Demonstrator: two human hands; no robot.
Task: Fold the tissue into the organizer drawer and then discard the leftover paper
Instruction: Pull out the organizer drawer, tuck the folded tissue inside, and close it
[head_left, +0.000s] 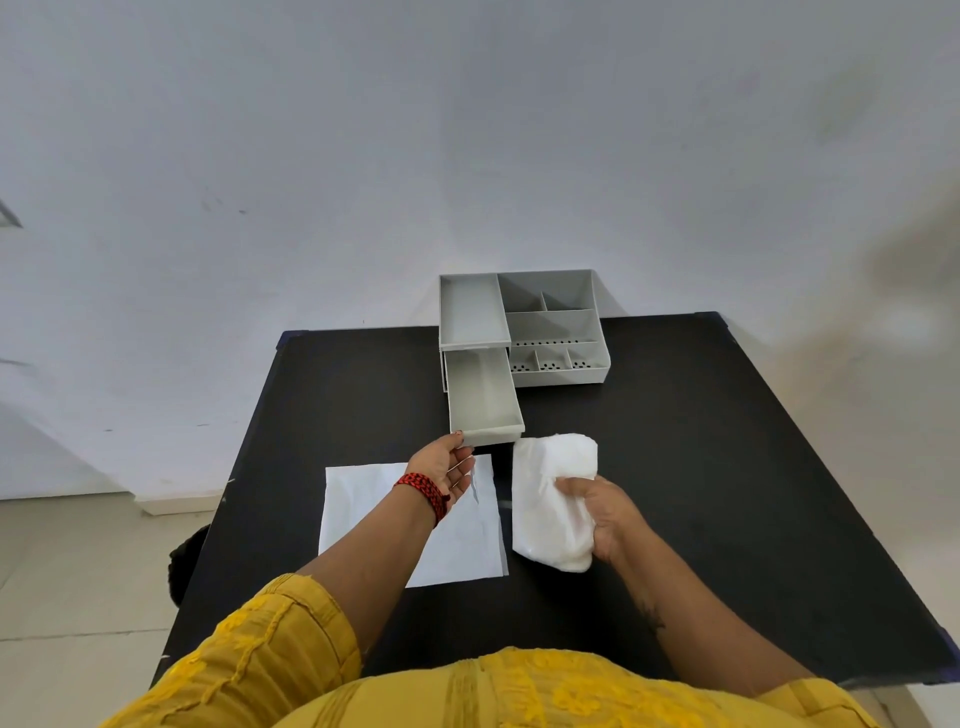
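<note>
Two bare hands are working over a black table (727, 467) set against a pale wall. A grey organizer (550, 322) is standing at the table's far edge, near the middle, and its lower drawer (483, 395) is sticking out toward the person, showing nothing inside. The left hand (444, 470), with a red and black cord bracelet (423, 491) on its wrist, is reaching to the drawer's front left corner, its fingers loosely spread and its fingertips touching the drawer's front lip without closing around anything. The right hand (605, 519) is gripping a bunched white tissue (550, 499), thumb and fingers closed around its right side, holding it just in front of the drawer's front right corner. One flat white sheet of paper (363, 514) is lying on the table toward the near edge, partly under the left forearm and just beside the tissue. Yellow sleeves (291, 639) are showing at the bottom.
</note>
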